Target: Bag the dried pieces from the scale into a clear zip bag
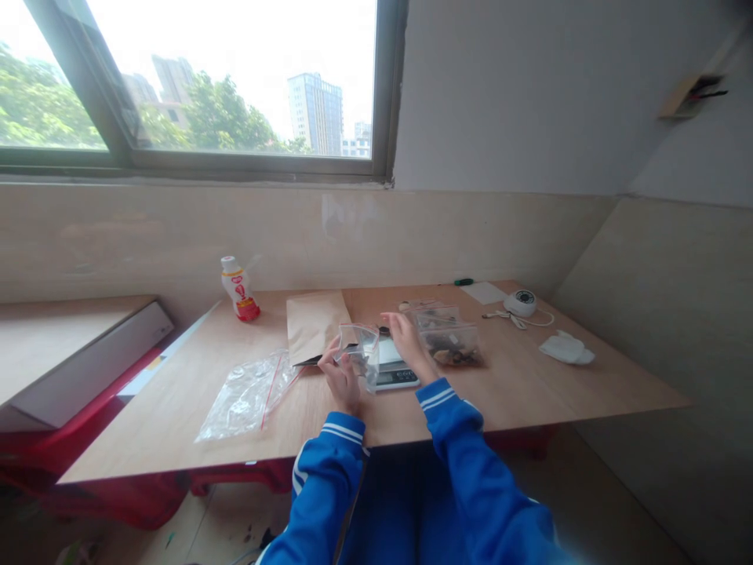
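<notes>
My left hand (343,382) is closed on a small clear zip bag (365,357), held upright by its side, with its red-lined top edge upward. Something dark shows through the bag near its top. Just right of the bag's mouth is my right hand (407,337), fingers stretched to the left, nothing visible in them. Below that hand lies a white kitchen scale (401,380) with a dark display, partly covered by hand and bag. A dark piece (383,331) is seen at the scale's far side. Beside my left hand, a dark pointed object (307,362) rests on the table.
Filled zip bags (452,345) of brown dried pieces lie right of the scale. A brown paper sheet (314,318), empty plastic bag (241,398) and bottle (240,292) are left. Toward the right are a white camera (520,303) with cable, paper (483,293) and crumpled tissue (566,348).
</notes>
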Demonstrator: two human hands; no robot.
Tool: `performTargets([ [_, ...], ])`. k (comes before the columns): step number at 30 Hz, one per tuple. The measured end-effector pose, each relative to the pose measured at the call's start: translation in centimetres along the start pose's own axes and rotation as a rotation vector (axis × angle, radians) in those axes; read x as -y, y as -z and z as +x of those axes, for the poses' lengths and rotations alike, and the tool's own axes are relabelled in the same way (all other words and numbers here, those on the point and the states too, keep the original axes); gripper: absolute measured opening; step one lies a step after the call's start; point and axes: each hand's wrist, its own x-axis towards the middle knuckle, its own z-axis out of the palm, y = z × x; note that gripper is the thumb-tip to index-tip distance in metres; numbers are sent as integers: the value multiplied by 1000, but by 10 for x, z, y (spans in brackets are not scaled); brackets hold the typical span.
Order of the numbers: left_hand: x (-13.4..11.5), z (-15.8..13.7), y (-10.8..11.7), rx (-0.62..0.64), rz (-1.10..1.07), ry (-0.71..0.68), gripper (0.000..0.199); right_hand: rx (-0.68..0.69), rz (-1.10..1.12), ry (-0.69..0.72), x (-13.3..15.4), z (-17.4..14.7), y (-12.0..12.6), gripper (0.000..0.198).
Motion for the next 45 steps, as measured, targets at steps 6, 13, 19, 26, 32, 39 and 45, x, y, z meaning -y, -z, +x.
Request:
performTargets([
  [6,0,0,-1,-34,-81,-70,19,264,-217,70,-17,12,-32,39],
  [13,0,1,-1,-89,-82,-113,19,382,-396,77,-11,20,-43,26],
  [19,-2,2,-1,-93,-83,-27,22,323,-377,42,-7,13,-31,20],
  [26,-1,1,-1,-54,-79,-27,21,-137,141,-92,21,34,7,39],
  [32,-3,2,-1,-20,-61,-12,22,82,291,134,41,34,29,36],
  [39,-4,2,1,-39,-52,14,22,214,-282,-12,-3,23,8,30],
  [45,-5,2,1,3,-12,-42,16,296,-379,-19,-4,9,-6,26],
])
